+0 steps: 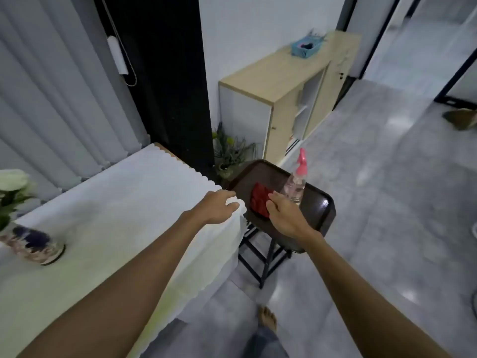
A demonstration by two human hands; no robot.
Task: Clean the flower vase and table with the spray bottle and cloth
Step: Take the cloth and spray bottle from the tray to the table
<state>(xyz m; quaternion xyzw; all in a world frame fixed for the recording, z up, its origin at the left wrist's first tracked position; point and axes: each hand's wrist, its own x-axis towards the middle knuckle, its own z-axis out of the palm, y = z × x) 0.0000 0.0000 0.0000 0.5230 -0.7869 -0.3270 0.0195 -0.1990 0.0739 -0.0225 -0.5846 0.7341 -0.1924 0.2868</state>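
Down at the bottom, a bare foot (pixel 267 319) is standing on the grey floor (pixel 374 228), and both bare forearms are reaching forward from the near edge. On the left, the table (pixel 116 215) is wearing a white scalloped cloth cover, and the flower vase (pixel 33 244) is sitting on it near the left edge, dark blue and patterned, with white blooms and green leaves rising out of frame.

The left hand (pixel 216 206) is resting at the table's far right corner, fingers curled over the bunched hem of the cover and closed on it. The right hand (pixel 284 215) is hovering over the dark stool (pixel 317 210) just beside the table, fingers spread and loose, tips just reaching the red cloth (pixel 259 201); whether they are touching it, I cannot tell.

That cloth is lying crumpled on the stool seat, and the spray bottle (pixel 295 182), clear with a pink trigger head, is standing upright just beyond it on the same seat.

Further back, a potted plant (pixel 229 153) is sitting on the floor by the black column, and a wooden cabinet (pixel 284 99) is carrying a blue basket (pixel 307 47).
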